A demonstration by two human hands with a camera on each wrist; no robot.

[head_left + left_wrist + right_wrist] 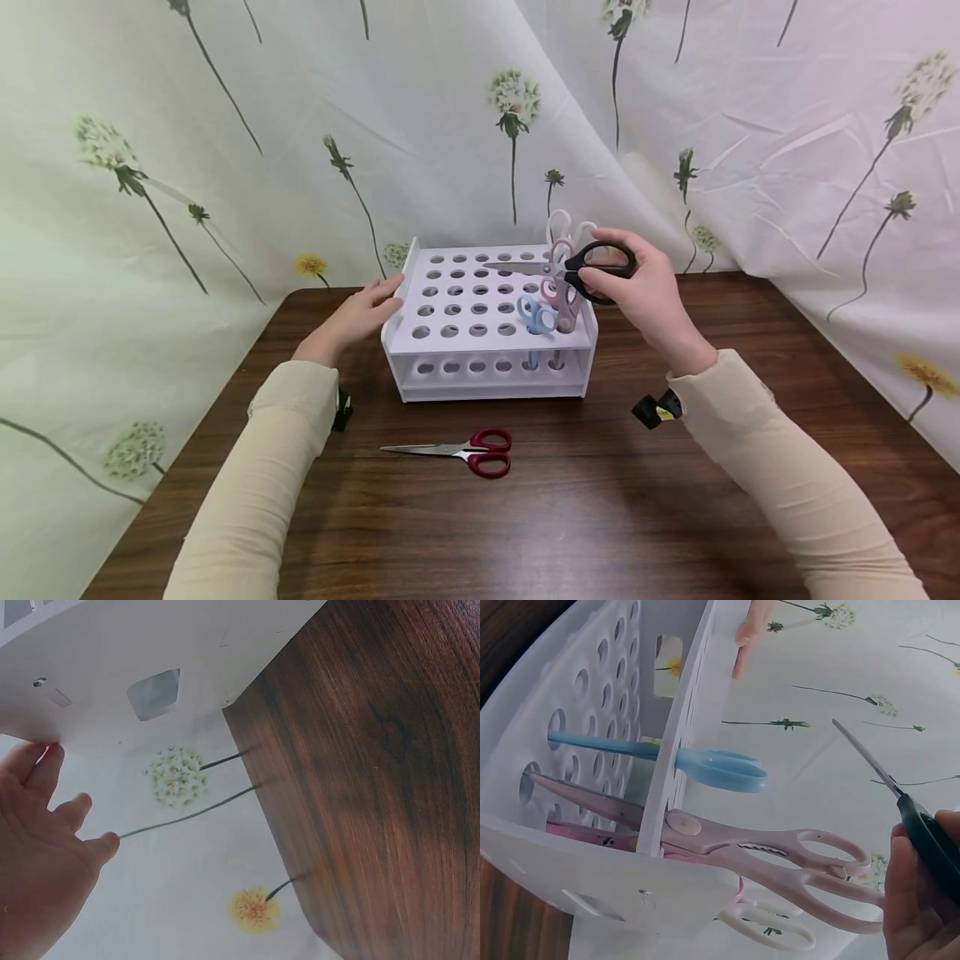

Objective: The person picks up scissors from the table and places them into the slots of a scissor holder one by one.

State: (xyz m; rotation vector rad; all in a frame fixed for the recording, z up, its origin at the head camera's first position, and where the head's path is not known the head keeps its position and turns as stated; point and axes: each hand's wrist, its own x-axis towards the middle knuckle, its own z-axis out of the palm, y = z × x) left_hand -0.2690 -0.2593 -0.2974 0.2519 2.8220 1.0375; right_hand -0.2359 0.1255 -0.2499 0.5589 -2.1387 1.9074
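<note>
My right hand (654,290) grips a pair of black-handled scissors (551,269) by the handle loops, blades pointing left above the white holed rack (491,392). In the right wrist view these scissors (922,829) are clear of the rack. My left hand (356,318) rests its fingertips against the rack's left side wall (90,682); its fingers are extended. At the rack's right side stand light blue scissors (542,318), dusty-pink scissors (727,844), pink-handled scissors and white-handled scissors (772,930), blades down in holes. Red-handled scissors (456,450) lie on the table in front.
The rack stands on a dark brown wooden table (600,517), near its back edge. Behind hangs a white cloth (442,108) printed with dandelions. Several rows of holes fill the rack's upper board, with a second holed board below. A black wrist camera (657,410) sits at my right cuff.
</note>
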